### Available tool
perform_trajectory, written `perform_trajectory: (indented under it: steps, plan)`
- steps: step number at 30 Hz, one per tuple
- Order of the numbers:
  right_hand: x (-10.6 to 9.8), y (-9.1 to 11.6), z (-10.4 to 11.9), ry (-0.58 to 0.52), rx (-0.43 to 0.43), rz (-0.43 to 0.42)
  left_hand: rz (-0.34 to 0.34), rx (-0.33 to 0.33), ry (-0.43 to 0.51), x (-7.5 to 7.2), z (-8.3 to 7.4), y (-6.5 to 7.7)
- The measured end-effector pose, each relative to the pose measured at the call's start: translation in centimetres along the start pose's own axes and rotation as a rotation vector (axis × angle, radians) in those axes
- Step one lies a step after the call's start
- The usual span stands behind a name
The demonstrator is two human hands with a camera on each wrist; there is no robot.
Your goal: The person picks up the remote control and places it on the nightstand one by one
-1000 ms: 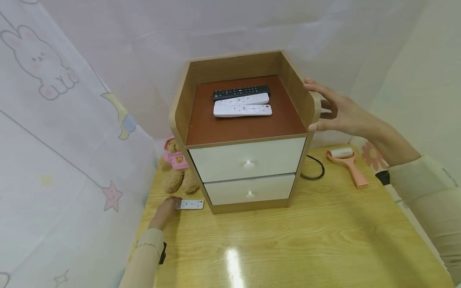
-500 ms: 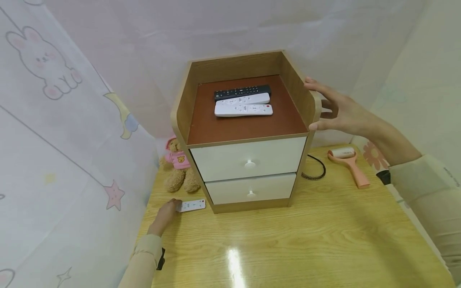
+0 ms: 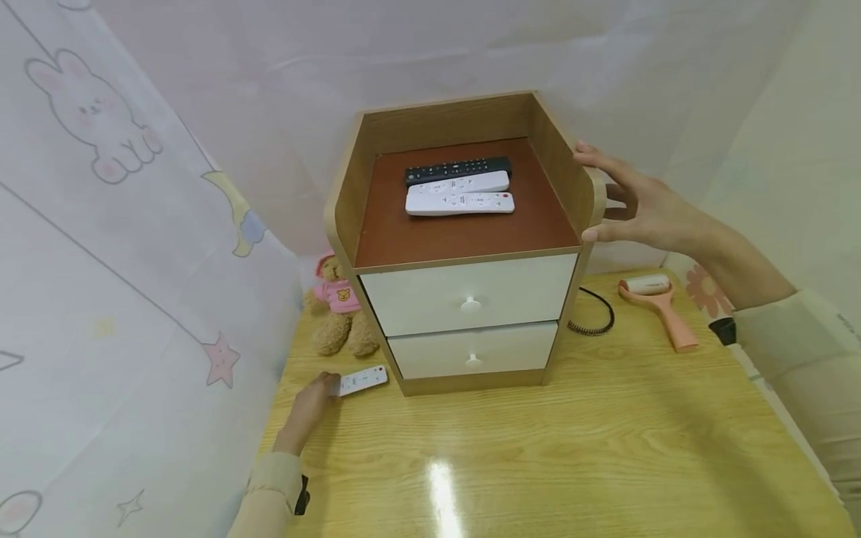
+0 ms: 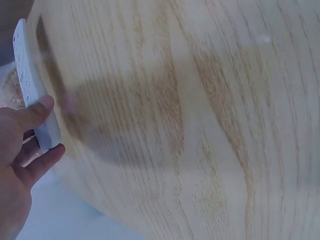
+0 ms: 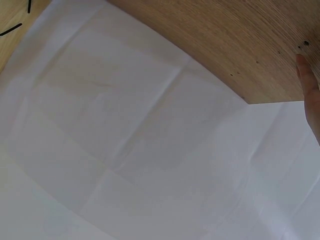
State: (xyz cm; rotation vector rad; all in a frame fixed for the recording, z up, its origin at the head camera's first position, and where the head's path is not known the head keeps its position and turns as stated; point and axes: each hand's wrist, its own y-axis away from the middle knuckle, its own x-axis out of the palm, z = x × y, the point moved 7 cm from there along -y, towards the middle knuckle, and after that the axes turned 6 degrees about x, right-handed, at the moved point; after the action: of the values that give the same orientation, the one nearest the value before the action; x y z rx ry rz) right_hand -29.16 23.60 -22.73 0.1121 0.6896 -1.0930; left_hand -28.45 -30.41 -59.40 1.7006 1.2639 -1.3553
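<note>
My left hand is low at the left, pinching the near end of a white remote control between thumb and fingers. The remote's buttons and red key face up in the head view. In the left wrist view the remote appears tilted, its shadow beside it on the wood. My right hand rests with spread fingers at the right side panel of a small wooden cabinet. Its thumb is at the front edge, a fingertip at the top edge. In the right wrist view a finger lies against the panel's outer face.
On the cabinet's brown top lie a black remote and two white remotes. A teddy bear in pink sits left of the cabinet. To the right are a coiled black cord and an orange lint roller on the wooden table.
The remote in my left hand has turned, its far end swinging up and away in the head view. My right hand stays at the cabinet. The head view has shifted slightly.
</note>
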Motion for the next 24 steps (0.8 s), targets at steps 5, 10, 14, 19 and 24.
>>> perform_trajectory:
  steps: [5,10,14,19,24]
  plan:
    - [-0.1,0.0,0.0,-0.001,0.007,0.008,-0.069,0.002,0.009,-1.1,-0.3,0.4]
    - [-0.1,0.0,0.0,-0.005,0.005,0.011,-0.087,0.02,0.012,-1.9,-0.7,1.1]
    - [0.0,0.0,0.1,-0.012,-0.003,0.01,-0.161,0.045,0.012,-3.5,-1.5,1.6]
    - [0.0,0.0,0.0,-0.01,-0.009,0.01,-0.29,0.115,0.003,-6.3,-2.9,1.9]
    - [0.0,0.0,-0.1,-0.003,-0.002,0.013,-0.386,0.145,0.008,-8.5,-3.7,2.3]
